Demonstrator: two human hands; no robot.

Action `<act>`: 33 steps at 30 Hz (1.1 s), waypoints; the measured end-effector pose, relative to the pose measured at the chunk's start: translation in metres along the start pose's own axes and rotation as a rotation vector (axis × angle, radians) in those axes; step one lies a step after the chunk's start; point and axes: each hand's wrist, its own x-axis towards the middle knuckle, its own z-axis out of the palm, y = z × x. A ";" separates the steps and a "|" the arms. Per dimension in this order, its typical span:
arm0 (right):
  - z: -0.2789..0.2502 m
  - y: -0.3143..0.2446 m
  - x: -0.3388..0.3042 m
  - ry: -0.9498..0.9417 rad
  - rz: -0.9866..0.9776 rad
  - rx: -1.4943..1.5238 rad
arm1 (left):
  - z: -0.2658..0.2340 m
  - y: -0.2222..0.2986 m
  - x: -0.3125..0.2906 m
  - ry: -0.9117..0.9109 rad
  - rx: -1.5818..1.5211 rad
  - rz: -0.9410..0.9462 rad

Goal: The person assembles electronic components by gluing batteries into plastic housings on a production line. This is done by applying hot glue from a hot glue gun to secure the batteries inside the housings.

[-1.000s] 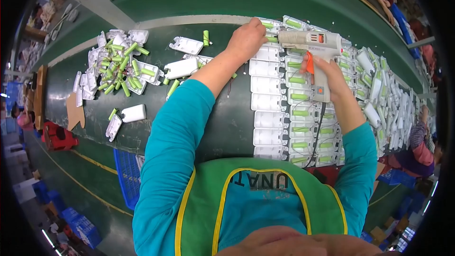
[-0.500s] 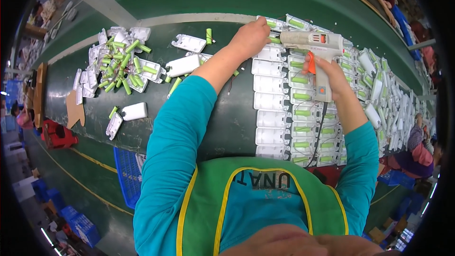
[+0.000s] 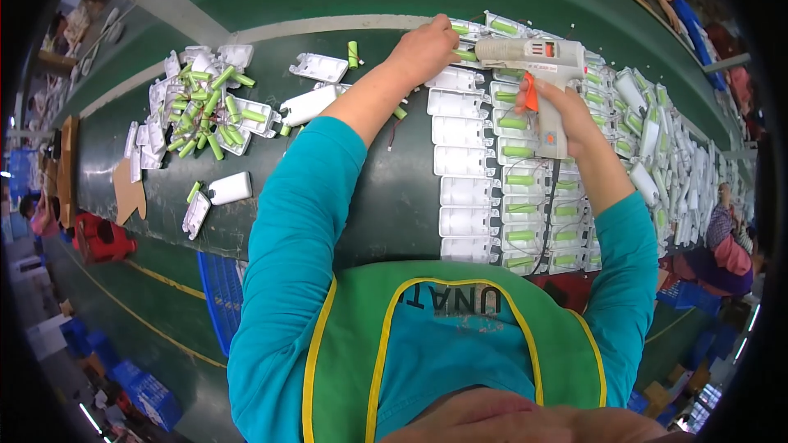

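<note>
My right hand [image 3: 568, 113] is wrapped round the handle of a white hot glue gun [image 3: 566, 53] with an orange trigger. Its nozzle points left at a green cylindrical battery [image 3: 465, 55] near the far end of the laid-out cases. My left hand [image 3: 425, 49] reaches over there with bent fingers, closed at the left end of that battery; the fingertips are partly hidden. Below the gun, white plastic case halves [image 3: 462, 162] lie in columns, and many hold a green battery [image 3: 517, 151] with thin wires. The gun's dark cord [image 3: 552, 197] runs down across them.
To the left, a heap of loose green batteries and white cases [image 3: 209, 107] lies on the dark green bench [image 3: 369, 213]. More white cases [image 3: 689, 164] are piled at the right. A grey post [image 3: 156, 0] stands at the far left. A blue basket [image 3: 217, 299] is below the bench edge.
The whole scene has shifted slightly up and left in the picture. Both hands and the glue gun keep nearly the same places over the cases.
</note>
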 end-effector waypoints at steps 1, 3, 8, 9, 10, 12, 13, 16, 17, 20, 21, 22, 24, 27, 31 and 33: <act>0.000 -0.002 -0.002 0.002 -0.004 -0.001 | -0.003 0.002 0.002 -0.032 0.029 0.008; 0.002 -0.005 -0.007 0.026 0.043 -0.067 | -0.004 0.009 0.002 -0.033 0.112 0.041; 0.004 -0.008 -0.010 -0.004 -0.021 -0.119 | 0.000 0.010 0.002 -0.023 0.171 0.093; 0.003 -0.008 -0.011 0.006 -0.013 -0.115 | 0.001 0.009 0.003 -0.025 0.167 0.093; 0.002 -0.008 -0.011 0.017 -0.005 -0.112 | 0.003 0.008 0.003 -0.025 0.168 0.107; 0.002 -0.009 -0.011 0.023 0.000 -0.118 | 0.006 0.005 0.005 -0.028 0.165 0.120; 0.002 -0.009 -0.011 0.027 0.001 -0.123 | 0.006 0.003 0.006 -0.031 0.130 0.103; 0.004 -0.011 -0.008 0.027 0.023 -0.143 | 0.006 0.002 0.006 -0.029 0.070 0.069; 0.004 -0.010 -0.007 0.030 0.027 -0.142 | 0.005 0.003 0.006 -0.021 0.050 0.052; 0.007 -0.011 -0.006 0.041 0.038 -0.107 | 0.008 -0.003 0.003 -0.001 0.036 0.046; 0.005 -0.010 -0.005 0.043 0.038 -0.108 | 0.008 -0.002 0.004 0.010 0.035 0.050; 0.003 -0.006 -0.004 0.028 0.036 -0.094 | 0.008 -0.002 0.004 0.010 0.034 0.052; 0.001 -0.005 -0.004 0.013 0.033 -0.075 | 0.007 -0.001 0.004 0.034 0.026 0.107; 0.003 -0.004 -0.004 0.016 0.039 -0.057 | 0.008 0.006 -0.002 0.009 0.170 0.147; -0.001 0.000 0.002 0.012 0.023 -0.075 | 0.010 0.007 0.003 0.038 0.261 0.223; 0.000 0.003 0.005 0.002 -0.011 -0.100 | 0.009 0.001 0.002 -0.007 0.024 0.041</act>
